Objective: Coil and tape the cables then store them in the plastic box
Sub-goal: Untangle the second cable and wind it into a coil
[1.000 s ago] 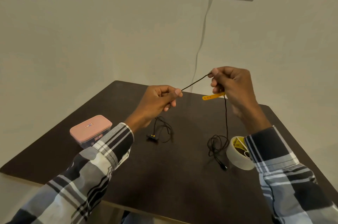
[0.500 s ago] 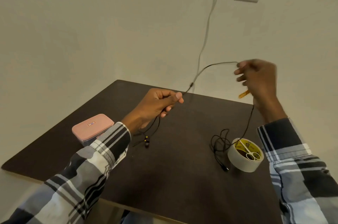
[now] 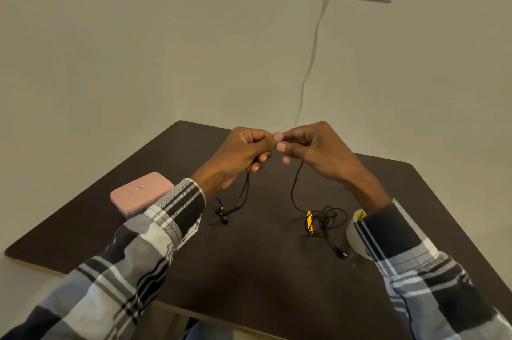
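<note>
— Where was the cable (image 3: 294, 187)?

— Pinched between both hands, the left (image 3: 243, 154) and right (image 3: 318, 149) fingertips almost touching above the tabletop (image 3: 263, 270). Its ends trailed down: earbuds left, a tangle near the right edge by the tape (image 3: 357, 231).

— And the box (image 3: 140, 195)?

— Lidded, near the left edge.

— Advice?

— Probably lay even loops, keeping slack untangled before taping.

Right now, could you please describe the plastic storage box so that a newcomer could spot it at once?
Start at the dark brown table and look to its left edge. There, just beyond the left plaid sleeve, sits the rectangular plastic box with the pink lid. It is the only pink, lidded thing there; the rest are thin black cables and a tape roll.
</note>
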Action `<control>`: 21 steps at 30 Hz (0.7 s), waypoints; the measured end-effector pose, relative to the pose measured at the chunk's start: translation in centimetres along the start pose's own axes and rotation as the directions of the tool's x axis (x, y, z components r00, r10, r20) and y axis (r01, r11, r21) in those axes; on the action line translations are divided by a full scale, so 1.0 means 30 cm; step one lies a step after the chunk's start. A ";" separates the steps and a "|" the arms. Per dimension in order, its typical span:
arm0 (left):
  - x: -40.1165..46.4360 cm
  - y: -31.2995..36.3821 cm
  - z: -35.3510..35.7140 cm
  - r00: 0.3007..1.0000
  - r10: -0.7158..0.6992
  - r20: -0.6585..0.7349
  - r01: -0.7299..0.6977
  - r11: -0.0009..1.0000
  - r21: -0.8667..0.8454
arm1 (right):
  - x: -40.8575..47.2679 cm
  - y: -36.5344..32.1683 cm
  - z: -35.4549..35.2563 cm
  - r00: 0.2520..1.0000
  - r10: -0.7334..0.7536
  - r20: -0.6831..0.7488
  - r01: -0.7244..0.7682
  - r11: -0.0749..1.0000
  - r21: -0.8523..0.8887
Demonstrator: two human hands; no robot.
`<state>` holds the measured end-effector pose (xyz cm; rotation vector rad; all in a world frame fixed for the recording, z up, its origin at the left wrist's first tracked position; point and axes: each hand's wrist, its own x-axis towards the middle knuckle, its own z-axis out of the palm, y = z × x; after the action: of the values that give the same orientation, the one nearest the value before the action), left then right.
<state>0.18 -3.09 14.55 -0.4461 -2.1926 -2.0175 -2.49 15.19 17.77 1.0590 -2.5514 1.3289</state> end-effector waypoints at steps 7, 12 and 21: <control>-0.016 -0.022 -0.011 0.999 -0.046 -0.016 0.045 0.997 -0.060 | 0.001 -0.014 -0.057 0.947 0.050 -0.318 -0.026 0.997 0.079; -0.032 -0.042 -0.039 0.995 -0.096 0.024 0.097 0.992 -0.078 | 0.006 -0.031 -0.172 0.785 0.131 -0.606 0.065 0.955 0.291; -0.059 -0.086 -0.059 0.989 -0.146 0.012 0.146 0.974 -0.172 | 0.015 0.096 -0.238 0.737 0.235 -0.633 -0.069 0.959 0.276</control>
<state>0.91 -5.22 11.75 -0.3096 -2.1159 -2.2957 -6.25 21.40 20.38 0.2781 -1.9934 1.6951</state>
